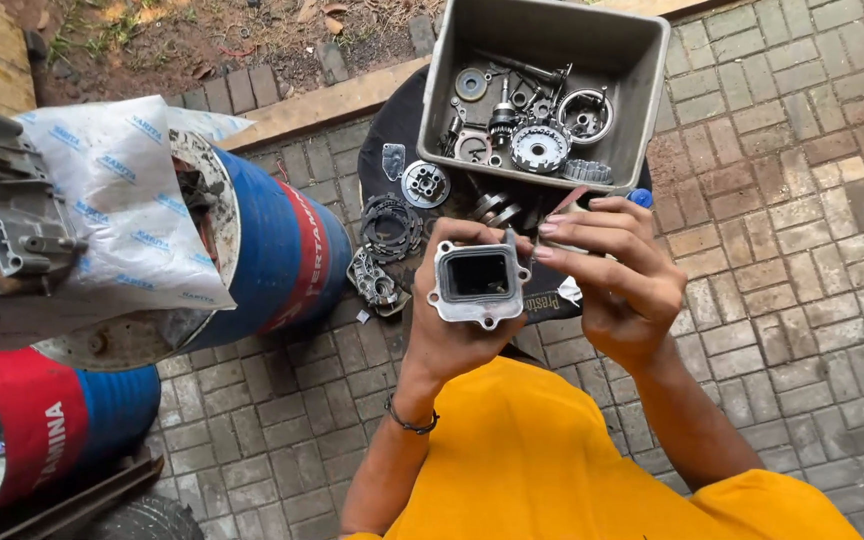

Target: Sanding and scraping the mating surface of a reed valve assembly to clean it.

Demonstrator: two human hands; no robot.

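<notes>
The left hand [457, 335] grips the square metal flange [479, 283] from below; the right hand [617, 285] fingers pinch its right edge.

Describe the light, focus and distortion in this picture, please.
Head view: soft, even daylight with no hard shadows; the square metal part in the left hand is sharp; the brick paving lines bend near the edges, a wide-lens effect.

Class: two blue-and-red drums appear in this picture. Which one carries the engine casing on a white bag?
The upper drum, beside the left hand; the casing and bag rest on its top.
</notes>
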